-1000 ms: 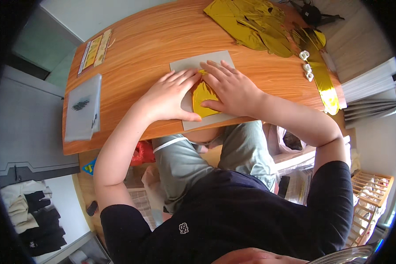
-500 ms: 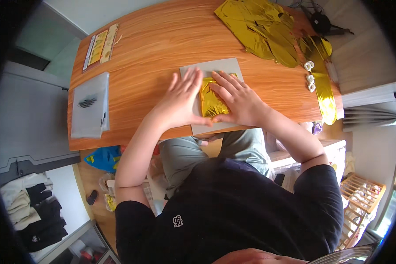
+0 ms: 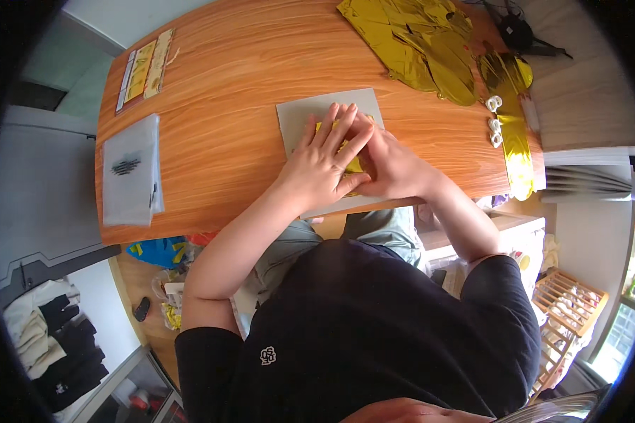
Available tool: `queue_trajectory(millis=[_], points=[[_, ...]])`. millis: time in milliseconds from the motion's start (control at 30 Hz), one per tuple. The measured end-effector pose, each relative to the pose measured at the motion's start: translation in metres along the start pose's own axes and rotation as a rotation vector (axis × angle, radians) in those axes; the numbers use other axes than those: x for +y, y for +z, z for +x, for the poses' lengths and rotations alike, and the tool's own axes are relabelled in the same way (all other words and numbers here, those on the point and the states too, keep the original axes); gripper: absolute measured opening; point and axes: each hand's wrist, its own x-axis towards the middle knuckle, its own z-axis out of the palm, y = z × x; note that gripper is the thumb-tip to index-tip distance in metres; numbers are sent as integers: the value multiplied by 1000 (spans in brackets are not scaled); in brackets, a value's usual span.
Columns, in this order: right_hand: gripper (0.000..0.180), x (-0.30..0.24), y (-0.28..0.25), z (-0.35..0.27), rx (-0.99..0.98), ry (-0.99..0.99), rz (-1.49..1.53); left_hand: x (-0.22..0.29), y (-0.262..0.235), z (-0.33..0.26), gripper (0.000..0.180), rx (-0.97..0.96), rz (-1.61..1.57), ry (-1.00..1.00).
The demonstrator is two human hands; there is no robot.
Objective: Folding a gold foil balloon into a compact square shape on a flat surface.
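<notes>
A flat folded piece of gold foil lies on a grey board near the table's front edge, mostly covered by my hands. My left hand is open, fingers stretched out and spread across the foil. From the right, my right hand curves over the foil's right side, its thumb apart from its fingers. The left fingertips overlap the right fingers and hide part of them. Near the foil's front edge the two thumbs come together.
Large gold foil sheets lie at the far right of the wooden table. Beside them are small white rings and a gold strip. A translucent folder and a yellow printed card pack rest at left.
My left hand has moved right over the foil, onto the fingers of my right hand. The right fingers are more bent, and less of the foil shows.
</notes>
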Motion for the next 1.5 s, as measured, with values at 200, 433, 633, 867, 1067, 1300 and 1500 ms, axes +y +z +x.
queue_trajectory(millis=[200,433,633,867,1067,1300,1500], points=[[37,40,-37,0,348,416,445,6,-2,4,73,-107,82,-20],[17,50,-62,36,-31,474,138,6,-2,4,63,-48,46,-4],[22,43,-75,64,-287,388,-14,6,1,0,64,-57,59,-13],[20,42,-84,86,-529,438,-138,8,-5,1,62,-110,51,-12],[22,48,-88,106,-753,407,-205,8,-6,1,61,-136,67,-26],[23,58,-82,116,-916,403,-304,6,-4,2,60,-126,79,-3],[19,48,-80,111,-848,275,-471,7,-7,3,58,-154,80,4]])
